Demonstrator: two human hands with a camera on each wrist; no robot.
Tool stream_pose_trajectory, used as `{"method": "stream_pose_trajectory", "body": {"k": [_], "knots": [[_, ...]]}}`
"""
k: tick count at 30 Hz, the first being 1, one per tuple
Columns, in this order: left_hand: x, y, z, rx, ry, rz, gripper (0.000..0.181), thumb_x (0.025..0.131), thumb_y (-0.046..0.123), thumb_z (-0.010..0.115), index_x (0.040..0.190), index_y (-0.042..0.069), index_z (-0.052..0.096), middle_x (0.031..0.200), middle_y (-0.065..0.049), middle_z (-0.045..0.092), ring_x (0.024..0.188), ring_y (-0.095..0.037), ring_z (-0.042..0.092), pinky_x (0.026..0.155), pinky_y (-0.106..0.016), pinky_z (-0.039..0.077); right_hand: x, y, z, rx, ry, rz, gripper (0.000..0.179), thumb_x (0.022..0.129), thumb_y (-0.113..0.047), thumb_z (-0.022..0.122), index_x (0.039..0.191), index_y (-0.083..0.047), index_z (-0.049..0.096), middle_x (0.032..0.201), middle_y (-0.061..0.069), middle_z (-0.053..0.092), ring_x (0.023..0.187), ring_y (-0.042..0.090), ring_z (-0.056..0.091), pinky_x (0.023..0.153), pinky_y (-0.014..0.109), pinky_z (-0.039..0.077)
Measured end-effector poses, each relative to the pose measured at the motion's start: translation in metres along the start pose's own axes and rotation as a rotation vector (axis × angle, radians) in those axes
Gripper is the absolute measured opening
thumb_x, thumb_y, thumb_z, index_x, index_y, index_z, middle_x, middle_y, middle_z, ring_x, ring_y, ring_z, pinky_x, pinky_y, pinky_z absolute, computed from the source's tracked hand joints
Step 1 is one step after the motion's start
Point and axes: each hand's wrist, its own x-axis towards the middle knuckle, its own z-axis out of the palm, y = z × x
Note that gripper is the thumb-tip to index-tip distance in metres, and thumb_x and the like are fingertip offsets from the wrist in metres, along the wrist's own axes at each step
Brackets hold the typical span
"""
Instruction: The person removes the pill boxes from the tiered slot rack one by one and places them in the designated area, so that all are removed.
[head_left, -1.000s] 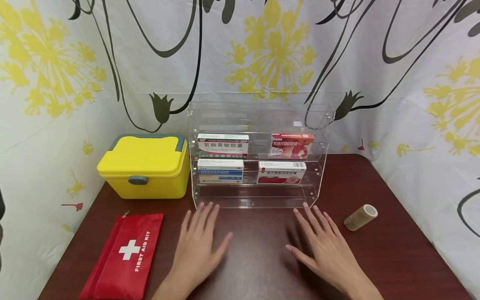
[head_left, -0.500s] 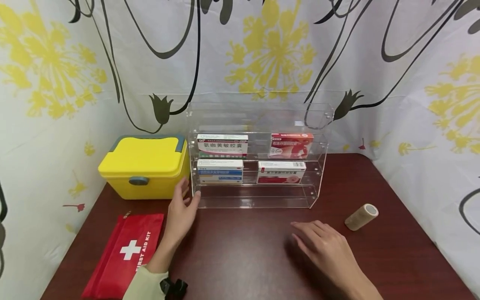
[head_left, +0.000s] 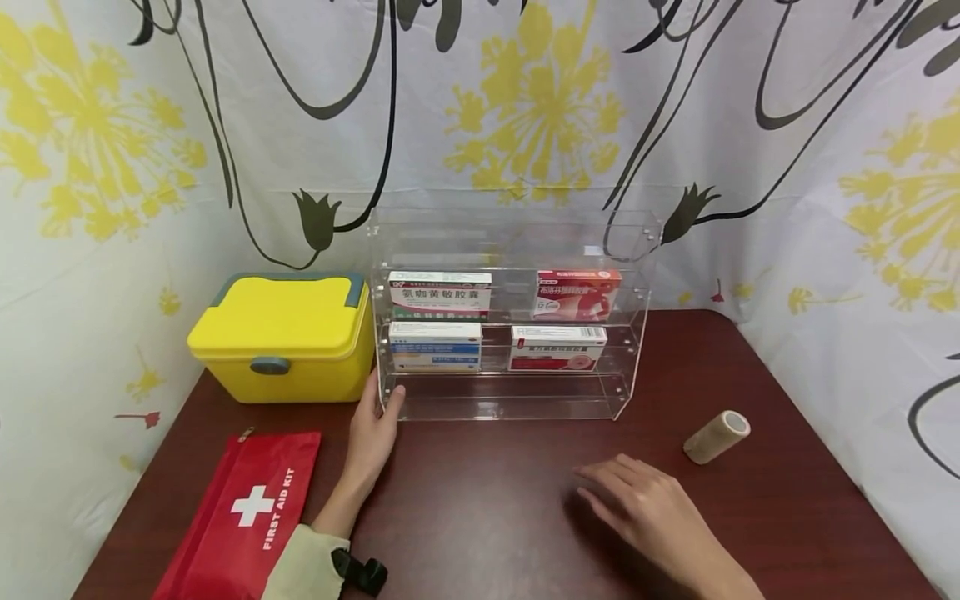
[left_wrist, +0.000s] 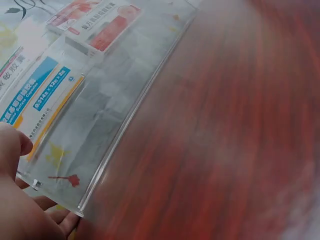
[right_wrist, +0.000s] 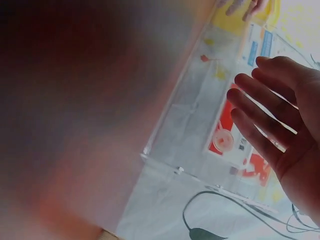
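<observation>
A clear acrylic display rack [head_left: 501,408] stands at the back of the table. My left hand [head_left: 372,437] grips its lower left side panel, thumb on the inner side and fingers outside, as the left wrist view also shows. On the middle tier sit a white-and-blue medicine box [head_left: 435,348] and a white-and-red medicine box [head_left: 557,350]. Above them are a green-and-white medicine box [head_left: 441,297] and a red medicine box [head_left: 576,295]. My right hand [head_left: 637,508] holds nothing, its fingers loosely bent over the table in front of the rack's right half.
Left of the rack stands a yellow lidded box [head_left: 277,337] with a grey latch. A red first aid pouch [head_left: 232,533] lies at the table's left. A tan roll [head_left: 716,437] is on the right. Patterned fabric [head_left: 547,100] hangs behind the dark wooden table [head_left: 480,517].
My left hand has moved from the table in front of the rack to its left side panel and taken hold. My right hand has drawn back slightly, its fingers now bent.
</observation>
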Motion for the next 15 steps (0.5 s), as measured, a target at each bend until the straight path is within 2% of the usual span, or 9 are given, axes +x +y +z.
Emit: {"method": "stream_pose_trajectory", "body": {"k": [2,4,8,11,15], "knots": [[0.0,-0.001,0.0,-0.006,-0.01,-0.003,0.059,0.101,0.038,0.054,0.154,0.03,0.03,0.15,-0.003,0.042,0.132,-0.021,0.044,0.107,-0.046,0.035,0.01,0.008,-0.004,0.02,0.037,0.018,0.027,0.098,-0.035,0.058,0.107,-0.015,0.074,0.096,-0.007,0.07,0.085,0.011,0.067,0.096,0.028,0.043],[0.001,-0.002,-0.001,-0.02,-0.009,0.003,0.059,0.101,0.038,0.053,0.154,0.031,0.03,0.15,-0.003,0.041,0.132,-0.022,0.044,0.108,-0.046,0.034,0.023,0.02,-0.008,0.05,0.066,0.05,0.023,0.094,-0.028,0.065,0.108,-0.014,0.074,0.098,-0.005,0.07,0.086,0.013,0.067,0.095,0.023,0.043],[-0.001,-0.006,-0.001,-0.031,0.0,0.022,0.058,0.101,0.044,0.051,0.154,0.035,0.03,0.151,0.0,0.04,0.132,-0.021,0.044,0.109,-0.047,0.033,0.05,0.05,-0.012,0.085,0.097,0.127,0.033,0.079,-0.009,0.077,0.112,-0.009,0.073,0.103,-0.002,0.07,0.09,0.013,0.064,0.083,0.02,0.047],[-0.003,-0.008,0.0,-0.027,0.006,0.013,0.059,0.099,0.048,0.051,0.153,0.037,0.03,0.151,0.004,0.039,0.132,-0.018,0.042,0.109,-0.046,0.033,0.065,0.068,-0.013,0.048,0.092,0.17,0.038,0.077,-0.005,0.079,0.114,-0.006,0.071,0.106,0.002,0.069,0.092,0.014,0.061,0.08,0.022,0.046],[-0.003,-0.01,0.003,-0.023,0.006,0.01,0.059,0.099,0.05,0.051,0.152,0.039,0.03,0.15,0.004,0.04,0.132,-0.018,0.043,0.108,-0.048,0.034,0.079,0.082,-0.015,-0.005,0.084,0.191,0.042,0.074,-0.004,0.083,0.115,-0.003,0.07,0.107,0.008,0.067,0.094,0.017,0.058,0.076,0.03,0.048]]}}
